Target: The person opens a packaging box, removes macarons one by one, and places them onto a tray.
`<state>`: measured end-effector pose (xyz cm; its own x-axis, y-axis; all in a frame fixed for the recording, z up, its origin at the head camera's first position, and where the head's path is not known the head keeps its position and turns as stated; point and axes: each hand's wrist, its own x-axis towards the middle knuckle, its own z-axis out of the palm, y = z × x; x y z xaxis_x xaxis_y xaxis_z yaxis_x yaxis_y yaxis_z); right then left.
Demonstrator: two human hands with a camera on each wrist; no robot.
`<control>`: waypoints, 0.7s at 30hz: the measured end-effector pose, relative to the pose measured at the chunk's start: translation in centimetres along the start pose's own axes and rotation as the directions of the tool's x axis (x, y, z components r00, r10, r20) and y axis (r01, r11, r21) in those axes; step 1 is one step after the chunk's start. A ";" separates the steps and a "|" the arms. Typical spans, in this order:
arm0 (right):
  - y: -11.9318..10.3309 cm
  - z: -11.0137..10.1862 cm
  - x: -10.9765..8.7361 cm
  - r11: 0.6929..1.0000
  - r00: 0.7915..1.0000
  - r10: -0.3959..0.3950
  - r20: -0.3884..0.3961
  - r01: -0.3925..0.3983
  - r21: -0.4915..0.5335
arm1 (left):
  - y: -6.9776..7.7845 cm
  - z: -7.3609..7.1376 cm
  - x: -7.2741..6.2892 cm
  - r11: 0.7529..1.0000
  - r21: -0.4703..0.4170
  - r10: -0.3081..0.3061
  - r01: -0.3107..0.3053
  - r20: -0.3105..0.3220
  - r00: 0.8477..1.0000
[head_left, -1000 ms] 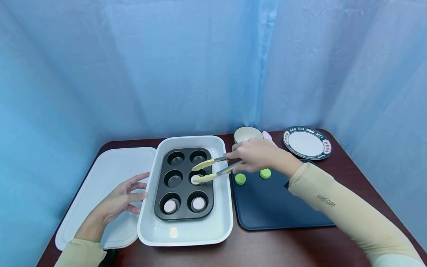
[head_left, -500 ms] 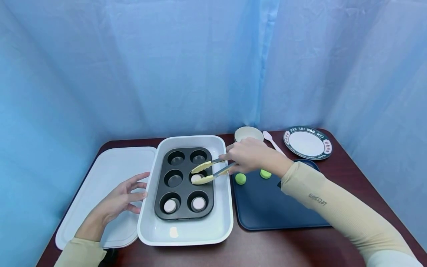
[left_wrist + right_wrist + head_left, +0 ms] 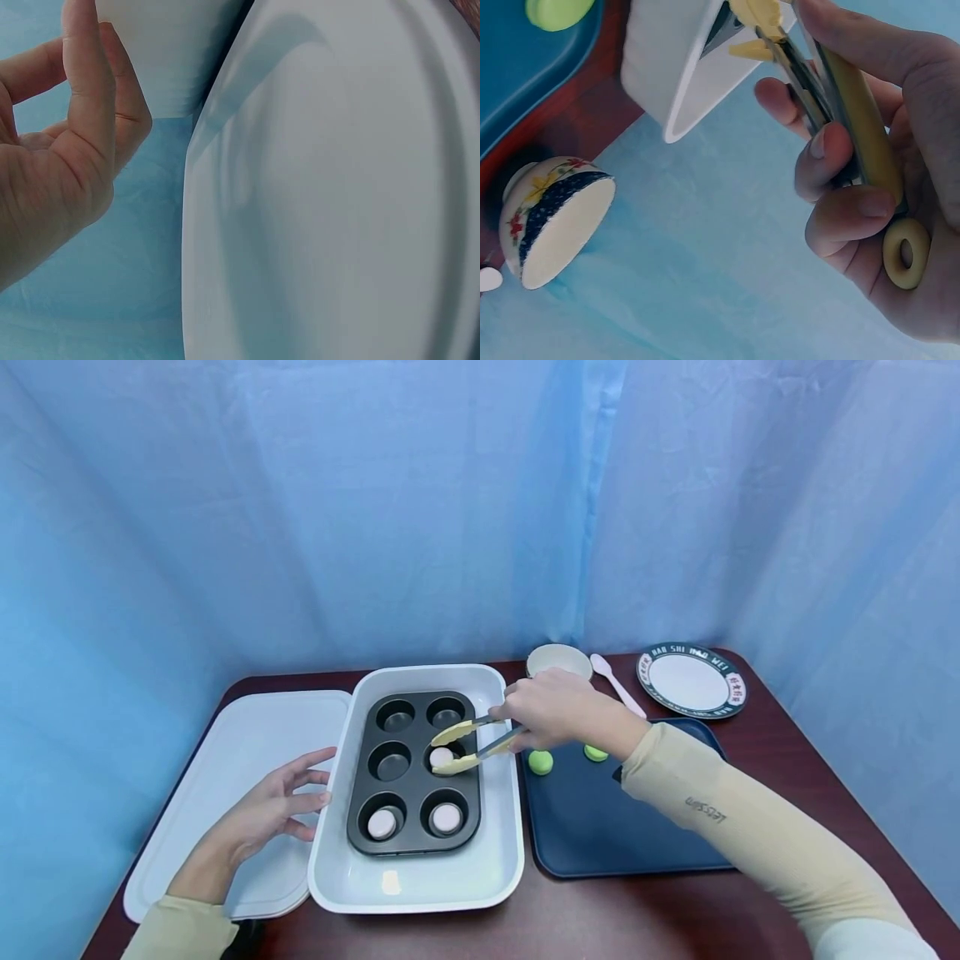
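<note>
My right hand grips a pair of tongs with yellow tips and a yellow ring at the handle end. The tongs' tips are spread on either side of a pale pink macaron-like disc in the middle right cup of a dark muffin pan. Two more pale discs sit in the front cups, left and right. The pan lies in a deep white tray. At that tray's left wall my left hand has its fingers loosely extended, the fingertips at or against the rim.
To the right lies a dark blue tray with two green discs, one near the white tray, one partly behind my wrist. Behind are a flowered bowl, a pink spoon and a plate. A white board lies left.
My right hand has shifted slightly left, with the tongs. The tongs' tips remain around the middle right cup, now a little apart from the pale disc. My left hand has stayed in place.
</note>
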<state>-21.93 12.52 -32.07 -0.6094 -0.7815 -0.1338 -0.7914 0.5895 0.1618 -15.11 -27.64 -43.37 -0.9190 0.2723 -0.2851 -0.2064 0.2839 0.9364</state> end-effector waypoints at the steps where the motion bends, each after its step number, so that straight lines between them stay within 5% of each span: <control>1: -0.1 -0.1 0.1 1.000 1.000 0.013 0.016 -0.013 0.002 | 0.0 0.0 0.0 1.000 0.002 0.001 -0.001 0.001 1.000; 6: -0.9 -0.7 0.6 0.997 0.994 0.075 0.082 -0.076 0.010 | 0.1 0.1 0.0 1.000 -0.003 0.000 0.000 0.008 1.000; 21: -1.9 -0.2 0.6 0.993 0.991 0.101 0.088 -0.106 0.052 | 0.2 0.0 -0.1 1.000 0.000 -0.001 0.001 0.013 1.000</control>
<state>-20.84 10.89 -32.24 -0.6884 -0.6967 -0.2018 -0.7236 0.6791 0.1236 -15.09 -27.60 -43.15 -0.9143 0.2840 -0.2887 -0.2073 0.2842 0.9361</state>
